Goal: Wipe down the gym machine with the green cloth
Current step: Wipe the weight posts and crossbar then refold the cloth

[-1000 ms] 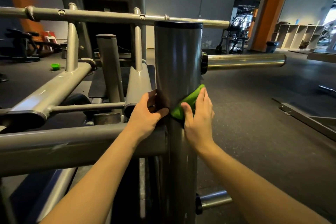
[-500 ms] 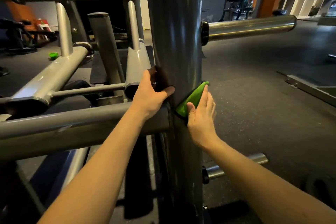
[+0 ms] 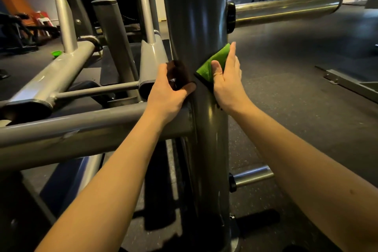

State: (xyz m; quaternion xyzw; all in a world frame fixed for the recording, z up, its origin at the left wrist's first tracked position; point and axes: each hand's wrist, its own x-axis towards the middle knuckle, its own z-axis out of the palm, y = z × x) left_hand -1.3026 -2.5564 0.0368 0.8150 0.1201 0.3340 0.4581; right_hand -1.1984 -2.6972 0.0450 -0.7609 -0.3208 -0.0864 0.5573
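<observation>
The gym machine's thick grey upright post (image 3: pixel 196 16) stands in the middle of the view. My right hand (image 3: pixel 229 82) presses the folded green cloth (image 3: pixel 212 63) flat against the post's right side, fingers straight and pointing up, thumb on the cloth. My left hand (image 3: pixel 165 90) grips the post's left side just above the horizontal grey bar (image 3: pixel 81 129), with the thumb across the front and the fingers wrapped behind. Part of the cloth is hidden under my right palm.
A chrome peg (image 3: pixel 286 10) sticks out to the right above my hands and a shorter peg (image 3: pixel 251 176) below them. Grey frame tubes crowd the left. A small green object (image 3: pixel 56 53) lies on the dark floor; a metal rail (image 3: pixel 347 84) lies at right.
The view has tilted down and come closer to the post. My right hand has slid the cloth a little along the post's right side. My left hand keeps its grip.
</observation>
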